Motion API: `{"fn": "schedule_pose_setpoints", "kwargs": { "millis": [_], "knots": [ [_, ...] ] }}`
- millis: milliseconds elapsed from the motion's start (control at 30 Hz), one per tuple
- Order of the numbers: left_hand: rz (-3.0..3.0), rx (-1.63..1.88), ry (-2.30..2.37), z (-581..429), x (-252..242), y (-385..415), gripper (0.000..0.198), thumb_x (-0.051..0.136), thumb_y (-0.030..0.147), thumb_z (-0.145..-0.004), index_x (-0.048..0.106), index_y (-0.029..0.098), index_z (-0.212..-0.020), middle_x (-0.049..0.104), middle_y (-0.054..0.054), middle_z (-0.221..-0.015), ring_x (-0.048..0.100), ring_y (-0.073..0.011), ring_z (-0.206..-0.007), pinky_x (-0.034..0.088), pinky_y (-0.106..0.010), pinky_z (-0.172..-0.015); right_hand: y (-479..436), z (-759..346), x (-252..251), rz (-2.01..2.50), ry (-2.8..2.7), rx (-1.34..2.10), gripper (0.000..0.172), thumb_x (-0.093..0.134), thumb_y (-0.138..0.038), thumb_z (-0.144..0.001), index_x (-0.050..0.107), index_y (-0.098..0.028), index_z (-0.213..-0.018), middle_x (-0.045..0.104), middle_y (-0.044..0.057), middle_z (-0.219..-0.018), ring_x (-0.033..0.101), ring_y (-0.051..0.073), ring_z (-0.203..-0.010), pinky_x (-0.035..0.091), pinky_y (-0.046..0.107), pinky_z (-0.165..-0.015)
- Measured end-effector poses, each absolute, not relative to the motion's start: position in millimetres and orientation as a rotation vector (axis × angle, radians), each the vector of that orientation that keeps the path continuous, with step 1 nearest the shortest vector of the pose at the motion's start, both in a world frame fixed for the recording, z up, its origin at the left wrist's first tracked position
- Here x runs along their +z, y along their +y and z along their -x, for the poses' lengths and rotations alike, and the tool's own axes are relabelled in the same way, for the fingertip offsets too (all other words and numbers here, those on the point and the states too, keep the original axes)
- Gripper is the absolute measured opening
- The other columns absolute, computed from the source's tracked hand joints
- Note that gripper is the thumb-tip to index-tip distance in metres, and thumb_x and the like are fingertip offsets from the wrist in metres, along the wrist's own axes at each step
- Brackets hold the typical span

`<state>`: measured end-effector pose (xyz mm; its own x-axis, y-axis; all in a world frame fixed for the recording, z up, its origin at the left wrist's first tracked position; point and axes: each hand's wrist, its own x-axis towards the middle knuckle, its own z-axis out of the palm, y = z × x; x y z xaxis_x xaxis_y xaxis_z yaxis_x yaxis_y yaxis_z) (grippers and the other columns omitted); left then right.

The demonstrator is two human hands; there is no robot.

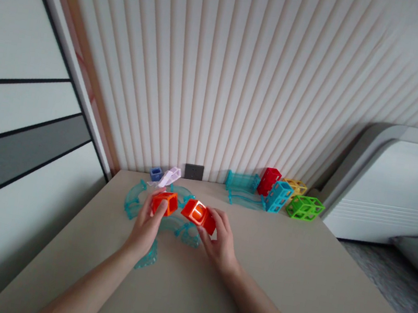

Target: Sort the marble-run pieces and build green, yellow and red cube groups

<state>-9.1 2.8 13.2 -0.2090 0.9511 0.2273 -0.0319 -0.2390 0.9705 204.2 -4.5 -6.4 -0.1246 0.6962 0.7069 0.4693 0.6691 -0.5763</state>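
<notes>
My left hand (148,226) is closed around an orange hollow cube block (170,203), its open side turned toward the right. In my right hand (222,243) is a longer orange-red block piece (196,211), gripped at its right end by thumb and fingers. A small gap separates the two orange pieces, which are both held above the table. Behind and below them lie translucent teal curved track pieces (133,200), partly hidden by my hands. Nearer to me, a teal track piece (149,257) shows beside my left wrist.
At the back right stand a red block (269,182), a blue one (279,197), a yellow one (296,186) and a green one (305,207). Left of them are teal track pieces (242,182). A lilac piece (171,176) and a dark blue cube (156,173) sit near the ribbed wall (222,74).
</notes>
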Motion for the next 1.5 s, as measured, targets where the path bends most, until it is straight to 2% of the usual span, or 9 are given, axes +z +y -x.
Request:
{"fn": "schedule_pose_setpoints", "kwargs": {
  "millis": [200, 333, 467, 600, 767, 933, 1067, 1267, 1500],
  "knots": [
    [-0.882, 1.593, 0.926, -2.1, 18.8, -7.3, 0.057, 0.057, 0.070, -0.087, 0.065, 0.020, -0.114, 0.068, -0.001, -0.079, 0.052, -0.0112, -0.057, 0.040, -0.022, -0.049, -3.2, -206.5, -9.5, 0.939, -1.824, 0.222, 0.045, 0.066, -0.033, -0.094, 0.054, -0.023, -0.136, 0.063, 0.013, -0.117, 0.064, 0.027, -0.106, 0.056, 0.040, -0.090],
    [-0.998, 1.575, 1.032, 3.1, 9.7, -5.0, 0.060, 0.047, 0.071, -0.092, 0.066, 0.021, -0.120, 0.070, -0.003, -0.083, 0.060, -0.0156, -0.065, 0.042, -0.025, -0.051, -7.6, -206.9, -6.5, 0.882, -1.907, 0.162, 0.049, 0.069, -0.031, -0.091, 0.054, -0.024, -0.136, 0.064, 0.013, -0.116, 0.063, 0.027, -0.102, 0.055, 0.040, -0.086],
    [-1.225, 1.619, 1.191, 9.7, 1.6, -1.0, 0.054, 0.046, 0.064, -0.096, 0.068, 0.021, -0.118, 0.072, -0.008, -0.110, 0.067, -0.0219, -0.095, 0.053, -0.030, -0.079, -12.1, -205.6, 1.5, 0.829, -1.977, 0.096, 0.049, 0.069, -0.030, -0.090, 0.054, -0.024, -0.136, 0.066, 0.013, -0.112, 0.063, 0.027, -0.097, 0.054, 0.041, -0.083],
    [-1.371, 1.592, 1.272, 7.9, 6.0, -3.2, 0.056, 0.043, 0.065, -0.096, 0.068, 0.020, -0.117, 0.071, -0.011, -0.117, 0.067, -0.0244, -0.103, 0.051, -0.035, -0.094, -13.8, -204.1, 5.2, 0.820, -2.009, 0.068, 0.049, 0.069, -0.030, -0.090, 0.054, -0.024, -0.136, 0.066, 0.013, -0.110, 0.063, 0.027, -0.097, 0.053, 0.042, -0.081],
    [-1.357, 1.600, 1.215, 0.8, 11.7, -6.3, 0.053, 0.059, 0.064, -0.088, 0.063, 0.021, -0.119, 0.068, -0.010, -0.119, 0.066, -0.0239, -0.109, 0.051, -0.035, -0.097, -13.6, -204.4, 4.1, 0.834, -2.000, 0.074, 0.048, 0.069, -0.029, -0.090, 0.054, -0.025, -0.136, 0.065, 0.012, -0.111, 0.063, 0.027, -0.096, 0.054, 0.042, -0.081],
    [-1.098, 1.577, 0.953, -5.5, 12.0, -5.7, 0.074, 0.081, 0.050, -0.074, 0.049, 0.028, -0.137, 0.066, -0.007, -0.126, 0.064, -0.0229, -0.115, 0.050, -0.036, -0.100, -12.2, -205.3, -1.3, 0.886, -1.844, 0.140, 0.049, 0.071, -0.029, -0.090, 0.053, -0.025, -0.135, 0.061, 0.012, -0.115, 0.061, 0.027, -0.102, 0.055, 0.041, -0.085],
    [-1.100, 1.352, 0.766, -12.2, 14.8, -11.7, 0.057, 0.078, 0.047, -0.080, 0.060, 0.023, -0.128, 0.067, -0.009, -0.128, 0.062, -0.0259, -0.121, 0.044, -0.041, -0.108, -12.9, -202.5, -6.8, 0.902, -1.769, 0.160, 0.049, 0.071, -0.030, -0.090, 0.053, -0.026, -0.135, 0.060, 0.012, -0.114, 0.061, 0.028, -0.104, 0.055, 0.042, -0.086],
    [-1.071, 1.352, 0.795, -20.1, 19.9, -22.4, 0.038, 0.073, 0.047, -0.085, 0.068, 0.022, -0.113, 0.073, -0.008, -0.115, 0.067, -0.0240, -0.109, 0.048, -0.037, -0.099, -18.2, -200.1, -6.9, 0.860, -1.832, 0.204, 0.057, 0.072, -0.034, -0.090, 0.048, -0.027, -0.141, 0.058, 0.013, -0.118, 0.060, 0.029, -0.107, 0.055, 0.044, -0.089],
    [-0.895, 1.415, 0.957, -19.2, 24.0, -22.5, 0.037, 0.070, 0.054, -0.084, 0.067, 0.019, -0.097, 0.072, -0.003, -0.089, 0.066, -0.0178, -0.078, 0.050, -0.026, -0.070, -28.9, -196.2, 6.7, 0.766, -1.858, 0.518, 0.032, 0.050, -0.030, -0.102, 0.059, -0.024, -0.132, 0.061, 0.013, -0.118, 0.062, 0.025, -0.109, 0.053, 0.039, -0.094]
  ]
}}
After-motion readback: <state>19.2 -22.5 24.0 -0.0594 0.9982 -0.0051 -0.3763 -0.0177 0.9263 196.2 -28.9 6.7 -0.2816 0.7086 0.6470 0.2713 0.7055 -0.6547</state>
